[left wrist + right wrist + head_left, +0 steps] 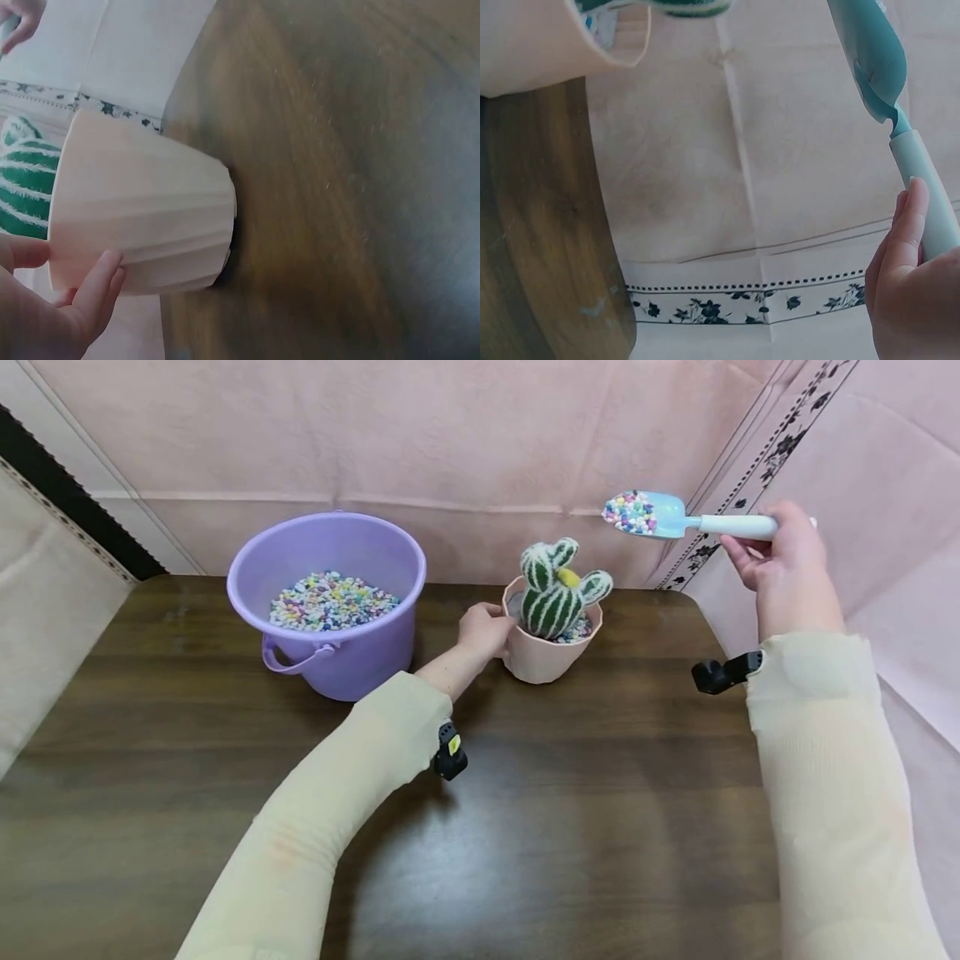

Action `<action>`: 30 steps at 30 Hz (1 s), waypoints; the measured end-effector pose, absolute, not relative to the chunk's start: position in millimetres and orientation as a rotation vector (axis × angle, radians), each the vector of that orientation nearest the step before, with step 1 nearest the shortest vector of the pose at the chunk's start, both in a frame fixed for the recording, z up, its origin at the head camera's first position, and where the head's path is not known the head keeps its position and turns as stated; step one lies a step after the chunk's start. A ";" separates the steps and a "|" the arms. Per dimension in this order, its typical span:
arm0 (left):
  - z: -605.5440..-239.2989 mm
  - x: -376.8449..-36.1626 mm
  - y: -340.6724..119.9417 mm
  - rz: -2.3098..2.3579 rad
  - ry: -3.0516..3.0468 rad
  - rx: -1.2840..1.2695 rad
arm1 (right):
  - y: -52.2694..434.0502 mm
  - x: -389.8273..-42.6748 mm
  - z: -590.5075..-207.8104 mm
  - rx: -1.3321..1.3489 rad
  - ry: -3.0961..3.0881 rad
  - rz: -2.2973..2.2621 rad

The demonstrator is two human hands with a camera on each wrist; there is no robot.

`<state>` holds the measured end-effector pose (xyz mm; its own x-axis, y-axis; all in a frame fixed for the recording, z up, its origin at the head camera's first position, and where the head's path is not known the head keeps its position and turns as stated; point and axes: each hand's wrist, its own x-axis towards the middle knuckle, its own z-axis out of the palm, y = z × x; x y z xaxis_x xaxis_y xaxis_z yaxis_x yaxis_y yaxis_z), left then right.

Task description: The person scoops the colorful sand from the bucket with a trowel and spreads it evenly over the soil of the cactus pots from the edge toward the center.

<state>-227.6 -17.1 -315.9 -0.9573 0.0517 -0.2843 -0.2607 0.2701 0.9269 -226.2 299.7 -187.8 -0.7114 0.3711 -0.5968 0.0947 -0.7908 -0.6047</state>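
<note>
With the left hand (483, 631) I pinch the pink pot (540, 658) at its near-left edge, thumb at the rim and fingers against the outer wall. With the right hand (791, 556) I have the fingers curled round the white handle of the blue scoop (670, 522), held up and apart from the pot, to its right. The pot stands upright on the wooden table (555, 827), right of the purple bucket (356, 656).

What worries me is the heap of loose pebbles (630, 512) at the scoop's tip: a small roll of the wrist could shed some onto the table. If I tip too fast or too far out, I judge they would bounce off the cactus (551, 610), which fills much of the pot's mouth, and miss the gap beside it. A hard pull of the left fingers could tilt the pot; a knock from the scoop could push the cactus askew.

My count: two hands, one scoop, one pot, one cactus with one yellow bloom (567, 577), one bucket, one table, two wrist cameras (450, 752); the pebbles are too many to number
</note>
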 end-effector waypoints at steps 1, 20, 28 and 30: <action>-315.6 -229.4 -18.6 1.746 2.293 -0.201 | 300.8 -224.9 -189.7 -1.113 -0.934 2.606; -315.9 -230.6 -42.1 1.917 2.292 -0.227 | 303.8 -213.9 -231.9 -1.059 -1.101 2.652; -316.5 -241.0 -45.2 1.989 2.239 -0.232 | 288.8 -210.3 -241.1 -0.957 -1.279 2.568; -316.5 -242.9 -45.2 1.996 2.243 -0.213 | 284.9 -210.2 -240.5 -0.951 -1.308 2.544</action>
<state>-242.9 -45.2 -316.5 -0.9814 -0.0186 -0.1910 -0.1919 0.1142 0.9748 -210.2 284.9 -240.5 -0.7937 0.3793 -0.4755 0.1659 -0.6171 -0.7692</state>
